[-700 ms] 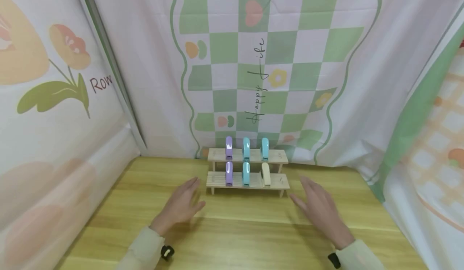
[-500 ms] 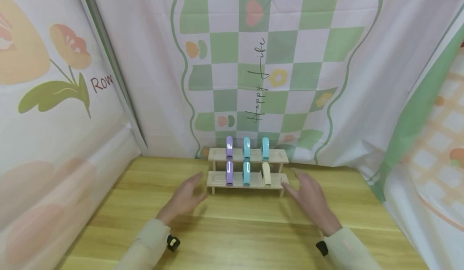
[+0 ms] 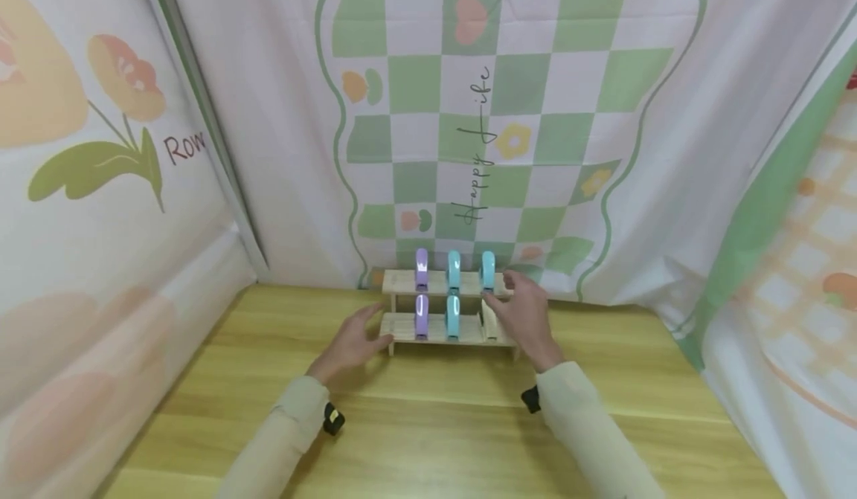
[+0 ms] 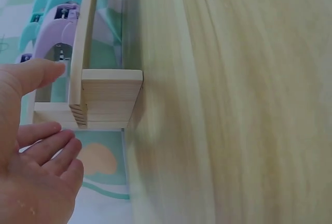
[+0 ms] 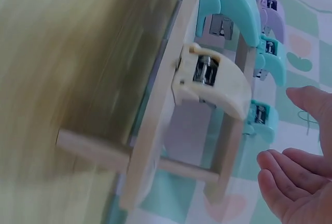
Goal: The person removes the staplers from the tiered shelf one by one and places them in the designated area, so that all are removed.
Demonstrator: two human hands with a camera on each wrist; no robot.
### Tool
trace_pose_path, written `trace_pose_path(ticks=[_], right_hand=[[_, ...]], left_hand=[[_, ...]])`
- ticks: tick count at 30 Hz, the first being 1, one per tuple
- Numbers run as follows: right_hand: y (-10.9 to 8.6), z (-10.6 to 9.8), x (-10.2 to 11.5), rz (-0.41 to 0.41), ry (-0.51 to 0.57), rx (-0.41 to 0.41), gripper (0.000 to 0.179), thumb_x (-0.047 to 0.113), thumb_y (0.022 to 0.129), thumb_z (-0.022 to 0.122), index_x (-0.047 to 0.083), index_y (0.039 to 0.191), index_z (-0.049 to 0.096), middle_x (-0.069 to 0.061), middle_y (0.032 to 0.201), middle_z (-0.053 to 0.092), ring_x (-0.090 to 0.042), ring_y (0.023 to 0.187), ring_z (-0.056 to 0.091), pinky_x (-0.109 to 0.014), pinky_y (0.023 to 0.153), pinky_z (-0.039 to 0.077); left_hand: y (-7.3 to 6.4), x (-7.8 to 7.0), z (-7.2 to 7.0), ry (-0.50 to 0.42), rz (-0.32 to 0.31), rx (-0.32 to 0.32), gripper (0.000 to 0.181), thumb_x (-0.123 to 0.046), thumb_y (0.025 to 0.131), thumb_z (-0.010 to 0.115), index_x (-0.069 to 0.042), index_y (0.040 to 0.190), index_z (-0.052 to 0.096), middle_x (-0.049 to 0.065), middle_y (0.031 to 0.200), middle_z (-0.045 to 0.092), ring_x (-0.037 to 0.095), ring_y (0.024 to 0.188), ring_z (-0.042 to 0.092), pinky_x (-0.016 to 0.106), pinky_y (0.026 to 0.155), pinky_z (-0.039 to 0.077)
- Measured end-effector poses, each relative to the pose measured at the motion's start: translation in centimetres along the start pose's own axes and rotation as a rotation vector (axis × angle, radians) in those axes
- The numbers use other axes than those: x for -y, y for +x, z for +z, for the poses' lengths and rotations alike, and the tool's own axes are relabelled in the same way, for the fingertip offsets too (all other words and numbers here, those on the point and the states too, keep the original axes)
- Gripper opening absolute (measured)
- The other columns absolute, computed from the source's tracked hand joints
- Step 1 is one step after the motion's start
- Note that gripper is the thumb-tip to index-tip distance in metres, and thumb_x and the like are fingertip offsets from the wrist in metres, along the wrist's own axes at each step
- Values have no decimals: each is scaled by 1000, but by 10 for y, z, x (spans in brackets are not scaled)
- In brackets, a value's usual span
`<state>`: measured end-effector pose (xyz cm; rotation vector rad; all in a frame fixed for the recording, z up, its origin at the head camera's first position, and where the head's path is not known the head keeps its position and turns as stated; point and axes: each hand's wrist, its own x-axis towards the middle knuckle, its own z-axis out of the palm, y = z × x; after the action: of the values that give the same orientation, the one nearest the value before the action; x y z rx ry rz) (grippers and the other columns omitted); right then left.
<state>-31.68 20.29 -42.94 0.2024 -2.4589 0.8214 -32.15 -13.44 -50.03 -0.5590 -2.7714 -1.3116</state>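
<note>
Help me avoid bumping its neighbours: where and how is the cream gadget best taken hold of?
Probably by pinching the long sides of the cream gadget, bringing the right hand in from above and the right. Its arched body is narrow side to side and rises from the lower shelf; the lower teal gadget stands to its left, none to its right.

Head camera: above and behind left hand (image 3: 351, 341) and right hand (image 3: 529, 317), looking forward, down; wrist cameras: close, each looking past own hand; all see shelf (image 3: 403, 326) near hands
</note>
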Motion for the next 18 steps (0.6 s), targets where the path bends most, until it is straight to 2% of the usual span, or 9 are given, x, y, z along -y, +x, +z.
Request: trace_pose_path(ticks=[8, 13, 18], right_hand=[[9, 24, -1, 105, 84, -56, 50, 27, 89, 86, -7, 121, 69, -27, 114, 76, -42, 105, 74, -56, 94, 63], [12, 32, -4, 128, 124, -87, 45, 22, 89, 84, -8, 120, 70, -27, 111, 76, -41, 102, 74, -56, 93, 62], [15, 37, -4, 145, 116, -95, 39, 18, 89, 82, -6, 117, 72, -25, 107, 78, -39, 97, 76, -54, 92, 63]], left_hand=[[9, 6, 5, 6, 21, 23, 79, -25, 94, 79, 0, 159, 41, 23, 164, 44, 44, 154, 40, 63, 129, 31], [9, 3, 6, -21, 19, 24, 78, -23, 94, 79, -1, 159, 41, 21, 163, 46, 43, 154, 41, 62, 129, 31], [8, 4, 7, -27, 22, 21, 78, -23, 94, 79, -1, 159, 41, 21, 162, 48, 43, 153, 42, 62, 129, 32]])
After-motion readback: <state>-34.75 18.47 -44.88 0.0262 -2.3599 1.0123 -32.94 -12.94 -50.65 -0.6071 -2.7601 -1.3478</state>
